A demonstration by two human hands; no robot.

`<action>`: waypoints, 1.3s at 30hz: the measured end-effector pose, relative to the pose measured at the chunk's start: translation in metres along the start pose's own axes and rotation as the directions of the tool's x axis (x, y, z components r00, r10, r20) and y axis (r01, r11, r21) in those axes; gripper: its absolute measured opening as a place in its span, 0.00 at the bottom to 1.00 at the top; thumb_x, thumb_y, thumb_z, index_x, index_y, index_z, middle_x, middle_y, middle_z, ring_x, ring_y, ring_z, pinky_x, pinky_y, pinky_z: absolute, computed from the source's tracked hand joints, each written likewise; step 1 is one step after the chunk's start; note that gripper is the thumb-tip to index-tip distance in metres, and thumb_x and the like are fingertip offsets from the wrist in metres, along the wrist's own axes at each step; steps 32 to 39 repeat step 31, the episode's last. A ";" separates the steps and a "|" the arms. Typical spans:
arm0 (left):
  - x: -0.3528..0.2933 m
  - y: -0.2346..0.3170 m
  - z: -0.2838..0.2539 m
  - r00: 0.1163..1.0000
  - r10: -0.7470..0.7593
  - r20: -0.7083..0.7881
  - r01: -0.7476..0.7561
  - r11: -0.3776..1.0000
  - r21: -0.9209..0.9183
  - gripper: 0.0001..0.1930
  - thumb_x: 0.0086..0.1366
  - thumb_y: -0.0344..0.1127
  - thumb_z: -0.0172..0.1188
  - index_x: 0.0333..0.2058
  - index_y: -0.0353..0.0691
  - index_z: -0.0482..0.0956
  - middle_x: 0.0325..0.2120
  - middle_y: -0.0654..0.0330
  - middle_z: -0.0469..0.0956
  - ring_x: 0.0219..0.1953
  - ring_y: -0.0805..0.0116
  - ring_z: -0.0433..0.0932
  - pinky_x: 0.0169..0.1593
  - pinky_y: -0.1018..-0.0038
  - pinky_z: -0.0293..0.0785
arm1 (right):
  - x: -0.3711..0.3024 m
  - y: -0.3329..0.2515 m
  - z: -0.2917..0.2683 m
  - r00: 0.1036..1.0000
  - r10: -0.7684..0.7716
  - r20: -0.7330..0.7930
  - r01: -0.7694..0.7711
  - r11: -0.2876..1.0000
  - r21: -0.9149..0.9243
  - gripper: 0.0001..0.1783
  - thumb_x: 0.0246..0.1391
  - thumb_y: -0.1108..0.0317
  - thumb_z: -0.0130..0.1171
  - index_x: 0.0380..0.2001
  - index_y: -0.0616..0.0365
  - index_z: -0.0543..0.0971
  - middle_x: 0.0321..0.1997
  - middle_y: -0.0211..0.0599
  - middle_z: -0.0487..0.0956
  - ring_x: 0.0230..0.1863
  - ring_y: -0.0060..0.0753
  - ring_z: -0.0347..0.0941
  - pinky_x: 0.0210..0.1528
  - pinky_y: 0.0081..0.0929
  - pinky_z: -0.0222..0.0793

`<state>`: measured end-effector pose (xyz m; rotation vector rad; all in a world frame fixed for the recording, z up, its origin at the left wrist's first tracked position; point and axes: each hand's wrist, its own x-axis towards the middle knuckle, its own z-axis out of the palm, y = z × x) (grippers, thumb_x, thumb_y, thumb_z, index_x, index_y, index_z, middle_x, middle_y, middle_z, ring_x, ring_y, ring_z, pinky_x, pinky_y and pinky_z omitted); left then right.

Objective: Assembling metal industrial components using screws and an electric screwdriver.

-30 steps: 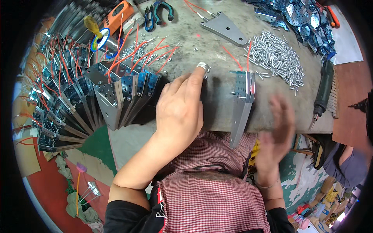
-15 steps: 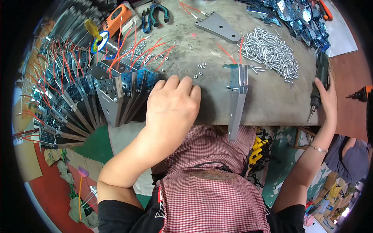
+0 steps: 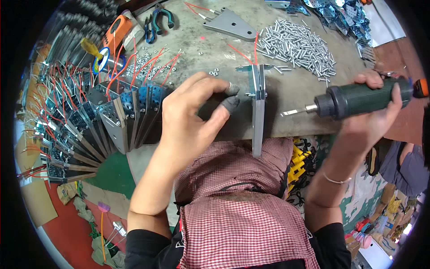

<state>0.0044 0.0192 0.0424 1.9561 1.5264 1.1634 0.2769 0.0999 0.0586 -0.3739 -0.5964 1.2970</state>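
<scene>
My right hand point(image 3: 369, 121) is wrapped round a dark green electric screwdriver point(image 3: 363, 99), its bit aimed left at a metal bracket assembly. This bracket assembly point(image 3: 257, 112) stands on edge at the table's front, with two red wires on top and a screw point(image 3: 251, 94) across it. My left hand point(image 3: 188, 112) is just left of that screw. Dark covers sit on its thumb and index fingertips, which are drawn together in a pinch; anything between them is too small to make out. Loose nuts point(image 3: 214, 72) lie beyond this hand.
Finished-looking bracket assemblies point(image 3: 121, 116) with red wires fan out at the left. A pile of screws point(image 3: 295, 47), a flat grey bracket point(image 3: 230, 24) and blue perforated plates point(image 3: 345, 18) lie farther back. Pliers point(image 3: 162, 19) and an orange device point(image 3: 117, 32) are at the back left.
My right hand has lifted the screwdriver from the table's right side and swung it left, bit toward the bracket assembly. My left hand has turned from over the nuts toward the screw.
</scene>
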 end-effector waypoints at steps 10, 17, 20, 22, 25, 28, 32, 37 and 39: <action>-0.005 -0.006 0.035 0.975 -0.180 -0.130 0.122 0.924 -0.363 0.10 0.48 0.22 0.60 0.33 0.32 0.79 0.28 0.57 0.78 0.32 0.68 0.77 0.39 0.76 0.72 | -0.008 0.039 -0.017 0.948 0.076 -0.310 0.010 0.964 0.267 0.18 0.53 0.57 0.52 0.37 0.60 0.66 0.26 0.28 0.67 0.27 0.24 0.66 0.42 0.30 0.68; -0.006 -0.006 0.039 0.980 -0.117 -0.159 0.053 0.931 -0.362 0.10 0.49 0.20 0.61 0.33 0.32 0.78 0.28 0.57 0.78 0.33 0.68 0.77 0.40 0.75 0.72 | -0.008 0.037 -0.021 0.954 0.069 -0.290 0.003 0.970 0.241 0.19 0.53 0.55 0.52 0.38 0.59 0.65 0.25 0.26 0.67 0.26 0.22 0.67 0.40 0.28 0.70; -0.005 -0.004 0.038 0.982 -0.144 -0.124 0.089 0.925 -0.369 0.10 0.49 0.22 0.62 0.33 0.32 0.79 0.28 0.57 0.78 0.33 0.67 0.77 0.40 0.75 0.72 | -0.007 0.036 -0.024 0.945 0.023 -0.326 0.030 0.988 0.155 0.20 0.52 0.54 0.52 0.38 0.59 0.65 0.25 0.26 0.67 0.26 0.22 0.68 0.40 0.28 0.70; -0.005 -0.006 0.039 0.977 -0.145 -0.158 0.076 0.923 -0.377 0.09 0.50 0.22 0.63 0.33 0.32 0.79 0.28 0.57 0.78 0.33 0.68 0.77 0.39 0.75 0.72 | -0.008 0.037 -0.023 0.947 0.104 -0.305 -0.022 0.966 0.259 0.20 0.52 0.54 0.53 0.38 0.59 0.65 0.25 0.27 0.68 0.25 0.23 0.68 0.39 0.27 0.70; -0.004 -0.005 0.040 0.978 -0.142 -0.153 0.075 0.924 -0.376 0.09 0.49 0.22 0.62 0.33 0.32 0.79 0.28 0.57 0.78 0.32 0.68 0.77 0.39 0.75 0.72 | -0.008 0.038 -0.022 0.954 0.134 -0.267 -0.042 0.944 0.326 0.20 0.51 0.54 0.54 0.39 0.59 0.64 0.24 0.27 0.68 0.25 0.23 0.68 0.39 0.27 0.70; -0.004 -0.004 0.041 0.978 -0.146 -0.149 0.080 0.922 -0.378 0.09 0.50 0.22 0.62 0.33 0.33 0.79 0.28 0.58 0.78 0.32 0.67 0.78 0.39 0.75 0.72 | -0.008 0.039 -0.023 0.955 0.135 -0.265 -0.041 0.942 0.333 0.21 0.51 0.55 0.54 0.39 0.59 0.64 0.25 0.28 0.68 0.25 0.24 0.68 0.39 0.28 0.70; -0.004 -0.002 0.043 0.973 -0.192 -0.130 0.125 0.906 -0.405 0.09 0.51 0.22 0.62 0.33 0.33 0.79 0.28 0.58 0.78 0.32 0.66 0.78 0.39 0.75 0.72 | -0.008 0.040 -0.028 0.961 0.111 -0.254 -0.024 0.946 0.322 0.22 0.51 0.55 0.54 0.41 0.59 0.63 0.25 0.28 0.68 0.26 0.25 0.69 0.40 0.29 0.70; -0.004 -0.002 0.043 0.973 -0.192 -0.130 0.125 0.906 -0.405 0.09 0.51 0.22 0.62 0.33 0.33 0.79 0.28 0.58 0.78 0.32 0.66 0.78 0.39 0.75 0.72 | -0.008 0.040 -0.028 0.961 0.111 -0.254 -0.024 0.946 0.322 0.22 0.51 0.55 0.54 0.41 0.59 0.63 0.25 0.28 0.68 0.26 0.25 0.69 0.40 0.29 0.70; -0.004 -0.002 0.043 0.973 -0.192 -0.130 0.125 0.906 -0.405 0.09 0.51 0.22 0.62 0.33 0.33 0.79 0.28 0.58 0.78 0.32 0.66 0.78 0.39 0.75 0.72 | -0.008 0.040 -0.028 0.961 0.111 -0.254 -0.024 0.946 0.322 0.22 0.51 0.55 0.54 0.41 0.59 0.63 0.25 0.28 0.68 0.26 0.25 0.69 0.40 0.29 0.70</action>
